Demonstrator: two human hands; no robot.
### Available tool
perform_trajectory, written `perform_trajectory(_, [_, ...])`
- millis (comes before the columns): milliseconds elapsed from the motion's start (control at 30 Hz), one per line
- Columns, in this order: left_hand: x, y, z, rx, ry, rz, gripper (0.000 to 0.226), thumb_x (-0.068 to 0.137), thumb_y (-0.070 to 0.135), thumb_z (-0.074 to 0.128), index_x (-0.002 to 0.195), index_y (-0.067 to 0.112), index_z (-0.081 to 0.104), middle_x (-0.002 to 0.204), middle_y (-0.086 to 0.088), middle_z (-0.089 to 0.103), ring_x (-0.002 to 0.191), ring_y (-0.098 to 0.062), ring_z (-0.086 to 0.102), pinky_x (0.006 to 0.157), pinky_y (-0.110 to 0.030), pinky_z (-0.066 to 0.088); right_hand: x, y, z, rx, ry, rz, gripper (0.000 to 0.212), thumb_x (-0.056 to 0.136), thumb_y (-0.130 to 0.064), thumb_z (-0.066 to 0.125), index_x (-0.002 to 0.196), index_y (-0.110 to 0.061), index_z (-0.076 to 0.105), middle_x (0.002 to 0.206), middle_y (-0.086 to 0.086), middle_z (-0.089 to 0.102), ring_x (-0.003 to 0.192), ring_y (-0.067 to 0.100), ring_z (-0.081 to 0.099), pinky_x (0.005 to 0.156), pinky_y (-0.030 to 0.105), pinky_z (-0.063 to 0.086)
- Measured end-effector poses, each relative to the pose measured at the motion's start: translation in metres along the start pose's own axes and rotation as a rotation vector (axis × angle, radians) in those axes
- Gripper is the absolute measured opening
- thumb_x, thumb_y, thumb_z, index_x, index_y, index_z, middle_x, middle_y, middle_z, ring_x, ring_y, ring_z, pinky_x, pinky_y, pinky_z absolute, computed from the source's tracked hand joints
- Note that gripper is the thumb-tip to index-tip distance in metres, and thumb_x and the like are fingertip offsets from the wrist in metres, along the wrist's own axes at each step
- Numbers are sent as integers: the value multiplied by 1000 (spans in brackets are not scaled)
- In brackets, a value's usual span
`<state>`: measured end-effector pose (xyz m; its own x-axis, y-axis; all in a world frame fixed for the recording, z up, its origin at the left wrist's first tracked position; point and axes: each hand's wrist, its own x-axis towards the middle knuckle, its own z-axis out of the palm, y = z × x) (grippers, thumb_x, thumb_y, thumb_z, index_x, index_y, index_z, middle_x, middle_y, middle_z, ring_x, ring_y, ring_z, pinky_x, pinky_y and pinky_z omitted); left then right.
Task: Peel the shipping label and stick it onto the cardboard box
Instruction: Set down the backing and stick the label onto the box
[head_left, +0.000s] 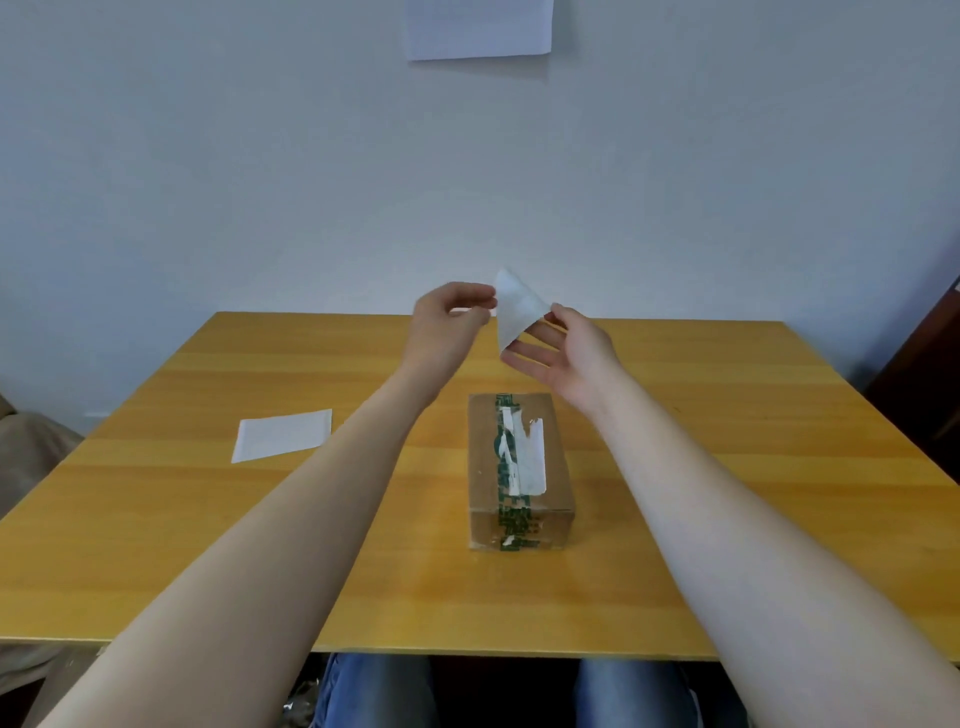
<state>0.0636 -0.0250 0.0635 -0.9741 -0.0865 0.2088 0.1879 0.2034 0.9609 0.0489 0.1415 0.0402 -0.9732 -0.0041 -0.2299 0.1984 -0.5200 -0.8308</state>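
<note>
A small white shipping label (514, 306) is held up in the air above the far half of the table. My right hand (566, 353) pinches its right corner with thumb and forefinger, the other fingers spread below it. My left hand (449, 317) is curled beside the label's left edge, fingertips at that edge. Below and nearer to me stands the brown cardboard box (556, 467), lengthwise, with green printed tape and a torn white strip along its top.
A white sheet (283, 435) lies flat on the yellow wooden table (208, 519), left of the box. A sheet of paper (478, 28) hangs on the grey wall behind. My knees in jeans show under the table's front edge.
</note>
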Motion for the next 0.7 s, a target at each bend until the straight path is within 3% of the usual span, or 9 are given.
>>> perform_trajectory(100, [-3,-2,12,99,-85,70,28,92,14,65,116,23,75,116,14,75,111,-9,68,90,-24,53,-5,-1,3,-96,-23,-14,26,110,-22,49,118,-3,64,103,16,80,99,47,76,85,58,64])
perform_trajectory(300, [-2,-10,20,159,-129,109,30,94,26,73,123,21,70,118,11,72,114,-13,65,96,-30,52,-15,-5,7,-281,-6,-86,23,108,-19,51,104,-2,67,105,17,70,84,42,76,80,61,64])
perform_trajectory(500, [-3,-15,23,200,-136,88,40,85,32,80,122,30,64,114,10,67,109,-12,62,85,-29,54,-21,-9,7,-436,-10,-161,21,101,-26,67,105,-7,75,101,10,75,74,27,73,75,55,66])
perform_trajectory(700, [-2,-14,20,180,-73,100,19,97,35,70,111,22,70,101,8,70,95,-7,67,77,-23,50,-33,-14,11,-525,-47,-137,23,99,-22,60,108,-11,78,110,9,78,78,37,81,60,43,63])
